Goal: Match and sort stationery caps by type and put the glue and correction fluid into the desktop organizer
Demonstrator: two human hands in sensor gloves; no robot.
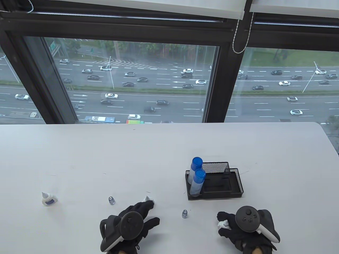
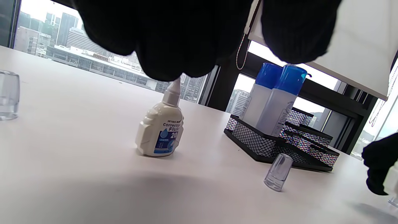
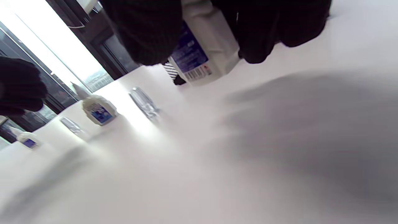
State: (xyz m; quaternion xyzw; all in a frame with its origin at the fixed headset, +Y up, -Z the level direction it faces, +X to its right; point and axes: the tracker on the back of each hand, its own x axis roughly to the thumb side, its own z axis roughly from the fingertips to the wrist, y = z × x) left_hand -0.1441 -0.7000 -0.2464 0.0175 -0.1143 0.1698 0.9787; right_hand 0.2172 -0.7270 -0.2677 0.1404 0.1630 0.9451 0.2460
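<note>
2 blue-capped glue sticks [image 1: 197,172] already upright in the mesh desktop organizer's [image 1: 235,182] left compartment. 3 uncapped correction fluid bottles and 2 clear caps [image 1: 184,213] loose on the table [image 1: 106,148]. Right hand [image 1: 238,227] curled around 1 correction fluid bottle [image 1: 222,225]. Left hand [image 1: 132,219] fingertips at another's nozzle [image 2: 174,90], grip unclear. Third bottle [image 1: 47,199] far left.

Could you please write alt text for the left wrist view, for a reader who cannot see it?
A white correction fluid bottle stands uncapped on a white table, its nozzle just under the black-gloved left hand. To its right, a black mesh organizer holds two blue-capped glue sticks, with a clear cap upright in front of it.
</note>
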